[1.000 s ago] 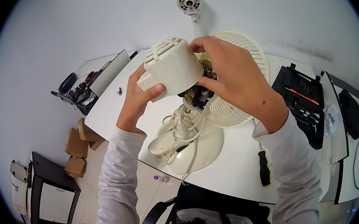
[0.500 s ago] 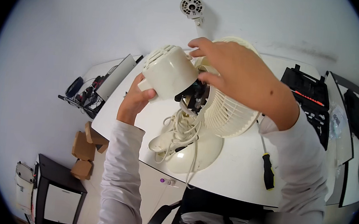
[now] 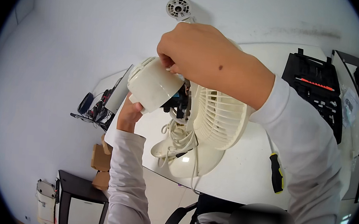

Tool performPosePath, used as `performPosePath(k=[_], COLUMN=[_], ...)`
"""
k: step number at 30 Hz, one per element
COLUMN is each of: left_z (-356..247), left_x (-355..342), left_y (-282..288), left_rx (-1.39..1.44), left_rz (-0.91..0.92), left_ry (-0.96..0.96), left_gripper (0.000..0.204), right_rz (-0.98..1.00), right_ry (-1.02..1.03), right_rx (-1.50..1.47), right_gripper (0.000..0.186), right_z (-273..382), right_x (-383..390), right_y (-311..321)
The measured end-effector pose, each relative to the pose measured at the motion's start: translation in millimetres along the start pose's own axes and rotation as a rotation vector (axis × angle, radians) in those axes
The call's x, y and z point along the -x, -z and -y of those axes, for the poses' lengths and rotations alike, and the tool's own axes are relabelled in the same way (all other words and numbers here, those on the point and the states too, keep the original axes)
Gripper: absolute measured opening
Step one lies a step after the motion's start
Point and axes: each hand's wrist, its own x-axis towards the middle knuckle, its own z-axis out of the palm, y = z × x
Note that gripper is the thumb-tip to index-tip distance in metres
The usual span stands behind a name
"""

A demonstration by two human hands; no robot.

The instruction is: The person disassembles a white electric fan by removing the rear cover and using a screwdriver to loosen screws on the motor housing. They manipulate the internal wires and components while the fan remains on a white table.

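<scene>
The cream motor cover (image 3: 154, 84) is grasped from below by the left hand (image 3: 129, 115), its thumb laid on the lower tab and its other fingers mostly hidden. The right hand (image 3: 189, 49) is curled at the cover's upper side; whether anything is pinched there cannot be told. Dark motor parts (image 3: 183, 101) are exposed between cover and grille (image 3: 225, 120). The fan's base (image 3: 205, 159) is set near the table's (image 3: 242, 177) near edge, towards which the cord (image 3: 181, 140) is trailed. A screwdriver (image 3: 275, 173) is placed right of it, near that edge
</scene>
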Motion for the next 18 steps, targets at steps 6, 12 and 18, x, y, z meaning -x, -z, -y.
performPosePath(k=[6,12,18], left_z=[-1.3,-4.9,-22.7], left_x=[-5.2,-9.5,-13.3], left_y=[-12.6,-9.4,-17.9], left_rx=[0.027,-0.109,-0.191], left_rz=[-0.002,-0.158,-0.190], left_ry=[-0.047,-0.110,-0.054], left_gripper=[0.103,0.114,0.117], right_rz=[0.038,0.093,0.119], right_ry=[-0.004,-0.027,-0.049], right_rx=[-0.046,-0.308,-0.407], right_gripper=[0.007,0.008,0.007], right_z=[-2.2,-12.7,-19.6], right_x=[-1.0,-4.0,-3.6], right_y=[2.5,-0.7,-2.5])
